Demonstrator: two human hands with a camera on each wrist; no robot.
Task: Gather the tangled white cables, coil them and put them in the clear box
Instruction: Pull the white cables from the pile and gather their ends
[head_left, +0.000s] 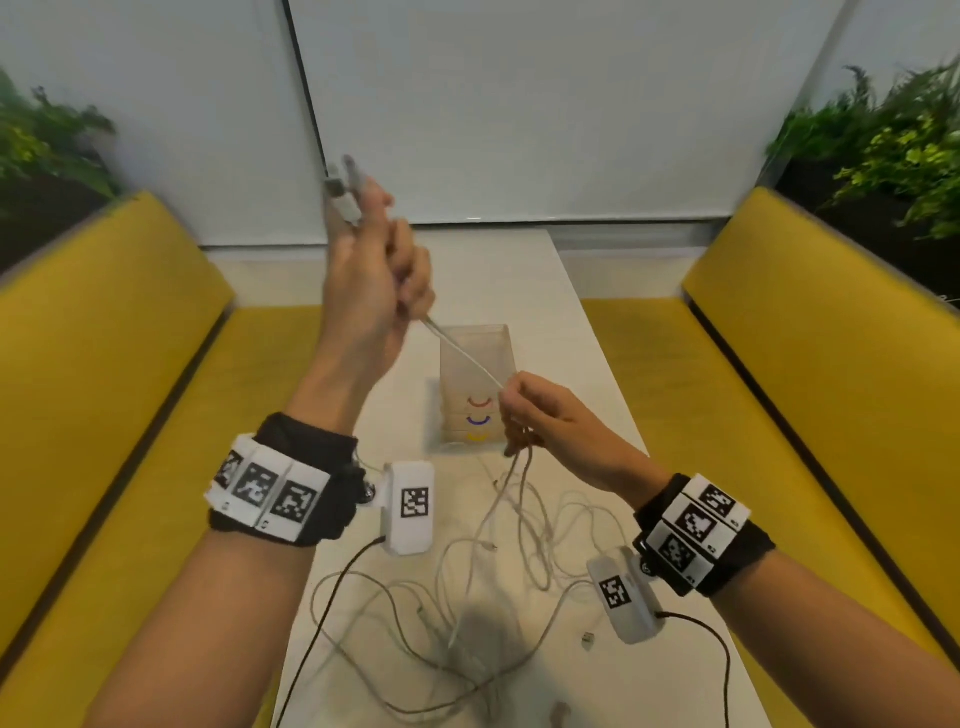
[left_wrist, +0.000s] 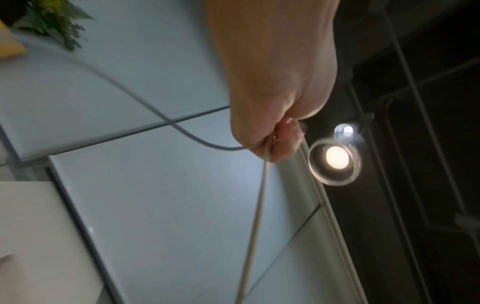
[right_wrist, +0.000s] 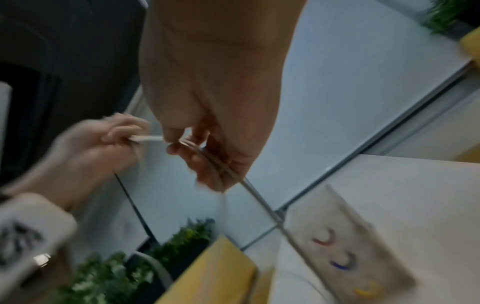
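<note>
My left hand (head_left: 384, 270) is raised above the table and grips a white cable (head_left: 462, 356), whose plug end (head_left: 343, 195) sticks up past the fingers. The cable runs taut down to my right hand (head_left: 524, 410), which pinches it over the clear box (head_left: 475, 384). In the left wrist view the fist (left_wrist: 272, 144) closes round the cable (left_wrist: 255, 216). In the right wrist view my fingers (right_wrist: 207, 164) hold strands (right_wrist: 249, 187). More white cables (head_left: 498, 571) hang from the right hand into a tangle on the table. The box has red, blue and yellow arcs inside.
The narrow white table (head_left: 582, 364) runs between two yellow benches (head_left: 779, 395). Plants (head_left: 893, 150) stand at both far corners. Black sensor leads (head_left: 332, 582) trail from my wrist units across the near table. A small plug (head_left: 588, 640) lies loose at the near right.
</note>
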